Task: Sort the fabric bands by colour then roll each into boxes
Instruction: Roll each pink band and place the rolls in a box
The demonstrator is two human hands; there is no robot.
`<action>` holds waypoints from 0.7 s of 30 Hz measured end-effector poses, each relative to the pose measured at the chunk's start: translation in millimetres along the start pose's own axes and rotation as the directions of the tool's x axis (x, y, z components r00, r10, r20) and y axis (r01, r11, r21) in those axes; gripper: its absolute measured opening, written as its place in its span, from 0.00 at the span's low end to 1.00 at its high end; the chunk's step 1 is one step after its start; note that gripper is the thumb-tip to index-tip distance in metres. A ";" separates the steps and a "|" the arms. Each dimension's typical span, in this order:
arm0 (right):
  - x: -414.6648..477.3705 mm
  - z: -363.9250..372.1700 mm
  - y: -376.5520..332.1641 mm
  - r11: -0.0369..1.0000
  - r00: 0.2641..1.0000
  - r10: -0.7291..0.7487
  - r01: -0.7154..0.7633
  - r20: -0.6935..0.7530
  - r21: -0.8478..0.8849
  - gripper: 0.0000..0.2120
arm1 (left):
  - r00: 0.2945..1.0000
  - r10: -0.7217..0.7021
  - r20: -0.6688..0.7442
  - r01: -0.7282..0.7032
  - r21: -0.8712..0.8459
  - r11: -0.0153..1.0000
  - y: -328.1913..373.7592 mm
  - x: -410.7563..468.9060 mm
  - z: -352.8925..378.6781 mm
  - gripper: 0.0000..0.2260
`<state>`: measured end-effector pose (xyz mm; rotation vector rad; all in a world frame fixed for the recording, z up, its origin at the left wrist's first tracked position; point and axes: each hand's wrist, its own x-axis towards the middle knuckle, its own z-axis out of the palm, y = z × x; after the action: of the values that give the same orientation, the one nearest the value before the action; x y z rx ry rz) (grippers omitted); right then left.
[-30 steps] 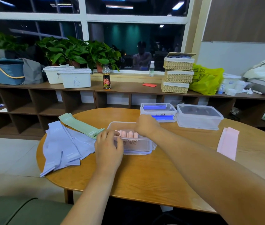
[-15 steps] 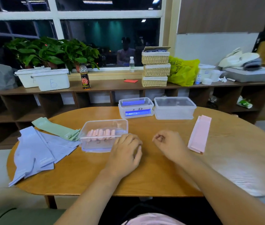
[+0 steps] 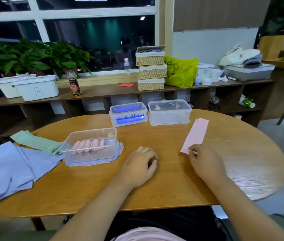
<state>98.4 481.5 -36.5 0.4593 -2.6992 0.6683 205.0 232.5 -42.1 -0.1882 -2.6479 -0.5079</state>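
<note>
Two hands, one engaged

Left hand (image 3: pixel 138 164): near centre, resting on table (image 3: pixel 163 188), fingers loosely curled, holding nothing.
Right hand (image 3: pixel 204 158): pinching near end of pink band (image 3: pixel 197 133); band's long axis runs from that grip toward far right.
Open box (image 3: pixel 92 153), left of both hands: pink rolls (image 3: pixel 89 144) inside, likely destination.
Lidded boxes (image 3: pixel 170 113): far centre.

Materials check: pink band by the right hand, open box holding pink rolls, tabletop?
Pink band: thin matte fabric by its look, lying flat with soft layered edges. Box: clear glossy plastic, likely rigid; the rolls show through its walls. Tabletop: wood or wood-look laminate, grain visible, satin sheen; cannot tell which.
</note>
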 end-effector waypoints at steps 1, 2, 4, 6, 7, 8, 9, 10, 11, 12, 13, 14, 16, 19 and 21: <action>1.9 -2.4 -1.4 1.000 1.000 -0.004 0.004 -0.006 0.002 0.12 | 1.000 -0.017 -0.009 0.017 -0.006 1.000 -1.3 -1.4 -0.2 0.08; 4.1 -5.6 -3.6 1.000 1.000 -0.009 0.009 -0.017 0.005 0.12 | 0.999 -0.035 -0.015 0.035 -0.014 0.999 -2.0 -2.7 -0.6 0.08; 10.6 -13.7 -10.0 1.000 0.999 -0.014 0.015 -0.050 0.023 0.12 | 0.998 -0.068 -0.018 0.067 -0.022 0.997 -1.9 -3.3 -2.0 0.07; 19.4 -23.0 -19.8 0.998 0.996 -0.034 0.038 -0.083 0.051 0.12 | 0.996 -0.081 -0.024 0.080 -0.027 0.996 -1.0 -2.8 -2.8 0.09; 23.8 -28.7 -26.2 0.995 0.995 -0.046 0.054 -0.093 0.089 0.12 | 0.996 -0.087 -0.026 0.086 -0.035 0.996 -0.7 -2.9 -3.1 0.10; 28.2 -35.1 -33.6 0.985 0.993 -0.059 0.074 -0.101 0.157 0.12 | 0.995 -0.100 -0.030 0.098 -0.050 0.994 -0.2 -3.2 -4.1 0.11; 32.4 -42.5 -41.6 0.963 0.992 -0.071 0.095 -0.105 0.253 0.12 | 0.993 -0.115 -0.037 0.112 -0.078 0.991 0.2 -4.1 -5.7 0.13; 35.1 -52.7 -51.5 0.928 0.991 -0.081 0.115 -0.109 0.355 0.13 | 0.990 -0.135 -0.047 0.129 -0.113 0.985 0.9 -4.9 -7.6 0.14; 37.3 -63.6 -62.1 0.885 0.990 -0.092 0.132 -0.111 0.446 0.12 | 0.986 -0.159 -0.054 0.149 -0.156 0.976 1.5 -5.7 -9.4 0.15; 39.5 -73.5 -71.9 0.839 0.989 -0.102 0.146 -0.111 0.524 0.11 | 0.981 -0.185 -0.059 0.170 -0.203 0.964 2.1 -6.6 -11.0 0.17; 42.3 -82.5 -81.0 0.792 0.989 -0.108 0.147 -0.102 0.593 0.10 | 0.976 -0.209 -0.064 0.186 -0.255 0.949 3.0 -7.5 -12.8 0.19; 45.4 -90.1 -89.4 0.740 0.990 -0.111 0.138 -0.084 0.658 0.10 | 0.971 -0.231 -0.069 0.199 -0.309 0.930 3.6 -7.9 -14.8 0.22; 50.7 -101.3 -104.0 0.621 0.991 -0.129 0.105 -0.032 0.777 0.11 | 0.958 -0.275 -0.078 0.215 -0.439 0.872 3.4 -8.4 -17.5 0.26; 55.9 -108.2 -118.4 0.472 0.988 -0.151 0.040 0.036 0.881 0.12 | 0.943 -0.322 -0.083 0.208 -0.609 0.765 2.9 -8.7 -21.2 0.28; 58.9 -107.8 -124.4 0.433 0.987 -0.145 0.003 0.067 0.901 0.12 | 0.939 -0.339 -0.053 0.213 -0.686 0.696 4.1 -10.0 -25.1 0.23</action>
<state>117.5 416.9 124.9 0.8755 -2.1313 2.1435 224.6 226.2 -24.1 0.0538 -2.2031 -1.5140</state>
